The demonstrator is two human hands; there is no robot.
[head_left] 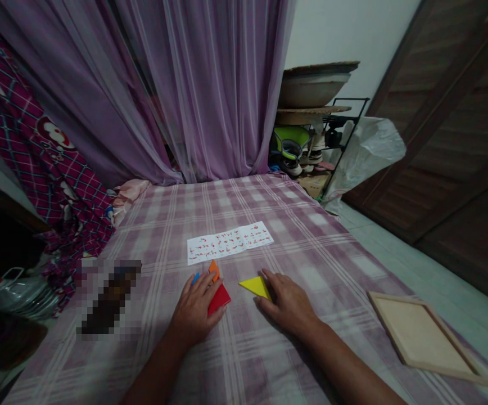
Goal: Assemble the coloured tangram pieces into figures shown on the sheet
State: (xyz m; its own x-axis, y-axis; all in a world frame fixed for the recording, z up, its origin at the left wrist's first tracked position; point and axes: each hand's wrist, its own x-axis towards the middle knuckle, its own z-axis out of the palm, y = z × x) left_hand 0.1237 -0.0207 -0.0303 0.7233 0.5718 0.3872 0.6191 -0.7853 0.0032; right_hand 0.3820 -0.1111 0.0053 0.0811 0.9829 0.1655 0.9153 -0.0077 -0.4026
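Observation:
My left hand (pixel 195 309) rests over several coloured tangram pieces on the bedspread. A red piece (pixel 219 300) lies between its thumb and index finger. Past the fingertips show an orange piece (pixel 213 270) and a bit of a blue piece (pixel 195 278); the hand hides the rest of them. To the right, my right hand (pixel 288 301) holds a yellow triangle piece (pixel 256 286) by its right side, between thumb and fingers. The triangle is flat, its point toward the left hand, with a gap to the red piece. Beyond both hands lies a white printed sheet (pixel 229 244) with small figures.
A shallow wooden tray (pixel 425 334) lies at the bed's right edge. The checked bedspread (pixel 176 371) spreads beneath everything. At left is a pixelated dark patch (pixel 111 298). Purple curtains (pixel 210 90) hang at the back, beside a loaded rack (pixel 345 140). A plastic jug (pixel 20 292) stands left.

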